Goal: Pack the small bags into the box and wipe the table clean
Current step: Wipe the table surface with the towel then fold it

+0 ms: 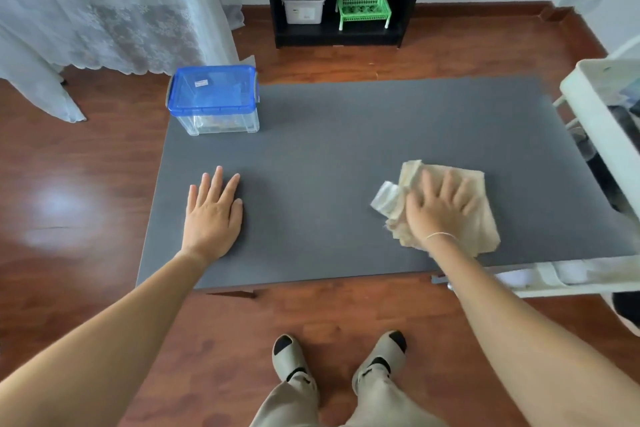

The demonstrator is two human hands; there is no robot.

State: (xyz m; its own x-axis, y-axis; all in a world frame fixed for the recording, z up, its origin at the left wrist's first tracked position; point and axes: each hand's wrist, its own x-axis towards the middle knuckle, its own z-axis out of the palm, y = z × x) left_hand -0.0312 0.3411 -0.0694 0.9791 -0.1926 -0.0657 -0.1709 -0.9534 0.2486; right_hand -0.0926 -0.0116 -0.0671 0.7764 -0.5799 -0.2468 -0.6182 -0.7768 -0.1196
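On the table (pixel 346 121): one box (pixel 214 99), far left corner, blue lid on
Cloths: one (pixel 446 204), near right, under right hand (pixel 440 211)
Right hand: fingers spread, pressing flat
Left hand (pixel 213 210): spread flat on bare tabletop

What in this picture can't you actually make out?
- Contents of the clear box, head view: blurred behind the blue lid and glare, so I cannot confirm the bags.
- Table under the cloth: covered by the cloth and the right hand.
- White cart: cut off by the right edge.
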